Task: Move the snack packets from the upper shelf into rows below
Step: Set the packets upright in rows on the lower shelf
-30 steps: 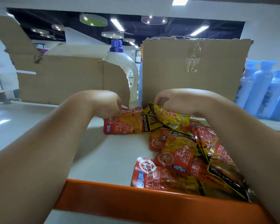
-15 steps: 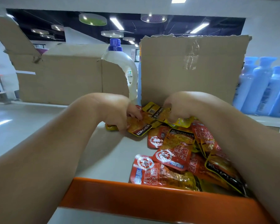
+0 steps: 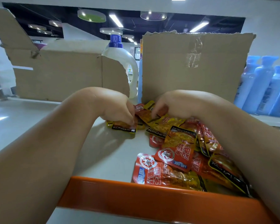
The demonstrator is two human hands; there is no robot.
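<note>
A heap of red, orange and yellow snack packets (image 3: pixel 176 159) lies on the white upper shelf (image 3: pixel 103 159), spreading toward its right front. My left hand (image 3: pixel 118 107) is closed on a packet with a black band (image 3: pixel 124 126) at the heap's far left. My right hand (image 3: pixel 170 104) is curled over packets (image 3: pixel 149 114) at the back of the heap, fingers pressing into them. Both forearms reach in over the shelf's orange front rail (image 3: pixel 144 198). The fingertips are partly hidden by the packets.
Two torn cardboard boxes (image 3: pixel 63 73) (image 3: pixel 192 67) stand at the back of the shelf. A white detergent bottle with a blue cap (image 3: pixel 124 62) sits between them. Several blue bottles (image 3: pixel 265 84) line the right side.
Both hands have drawn slightly toward me and closer together. The left hand's packet has slid left and forward, away from the heap. The right hand has dropped lower onto the back packets.
</note>
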